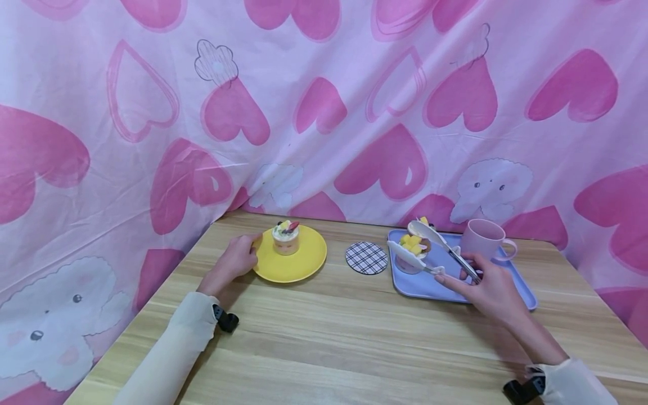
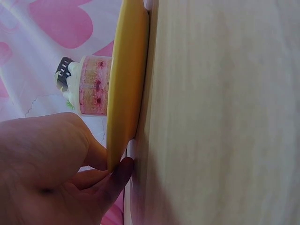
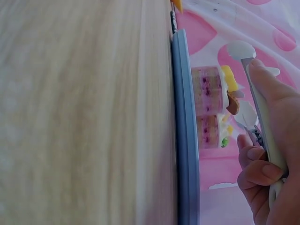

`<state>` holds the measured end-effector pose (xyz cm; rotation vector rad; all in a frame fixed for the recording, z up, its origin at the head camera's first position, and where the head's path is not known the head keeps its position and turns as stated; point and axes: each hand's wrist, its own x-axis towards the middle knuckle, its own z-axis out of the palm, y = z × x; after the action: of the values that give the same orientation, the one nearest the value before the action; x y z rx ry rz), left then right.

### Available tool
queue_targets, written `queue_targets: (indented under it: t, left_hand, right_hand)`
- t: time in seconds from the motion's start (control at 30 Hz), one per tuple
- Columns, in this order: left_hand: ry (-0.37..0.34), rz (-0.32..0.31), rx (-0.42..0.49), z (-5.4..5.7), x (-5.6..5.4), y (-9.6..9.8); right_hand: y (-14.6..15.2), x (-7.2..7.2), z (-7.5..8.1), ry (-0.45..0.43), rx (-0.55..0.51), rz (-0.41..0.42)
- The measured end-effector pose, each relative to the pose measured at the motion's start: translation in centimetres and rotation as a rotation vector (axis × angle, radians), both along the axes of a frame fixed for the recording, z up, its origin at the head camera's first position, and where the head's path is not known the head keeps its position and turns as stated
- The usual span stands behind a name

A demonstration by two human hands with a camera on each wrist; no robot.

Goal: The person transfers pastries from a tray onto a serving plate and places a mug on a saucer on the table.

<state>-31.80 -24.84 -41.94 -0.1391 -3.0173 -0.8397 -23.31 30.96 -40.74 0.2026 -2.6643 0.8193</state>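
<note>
Head view: white-tipped metal tongs [image 1: 454, 256], round yellow plate [image 1: 286, 270].

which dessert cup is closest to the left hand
The dessert cup alone on the yellow plate, which the left hand pinches; the other two cups stand together on the blue tray.

- A dining or café-like corner; whether in a home or a staged set, I cannot tell.
- Pink cloth [image 1: 283, 62] printed with hearts and fluffy white animals hangs in folds around the table.
- The table [image 1: 314, 349] has a light wood-grain top.
- Dessert tableware stands on it: yellow plate [image 1: 293, 271], checked coaster [image 1: 367, 258], blue tray [image 1: 430, 288], pink mug [image 1: 481, 241].
</note>
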Motion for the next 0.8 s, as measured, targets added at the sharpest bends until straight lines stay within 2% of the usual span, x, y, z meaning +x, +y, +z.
queue_targets:
  t: [0.3, 0.8]
  left_hand:
    - [-0.001, -0.005, 0.010, 0.14, 0.17, -0.01]
    - [-0.015, 0.001, 0.016, 0.06, 0.05, -0.15]
  right_hand:
    - [0.21, -0.09, -0.12, 0.017, 0.025, 0.002]
    - [0.60, -0.44, -0.48, -0.054, 0.050, 0.026]
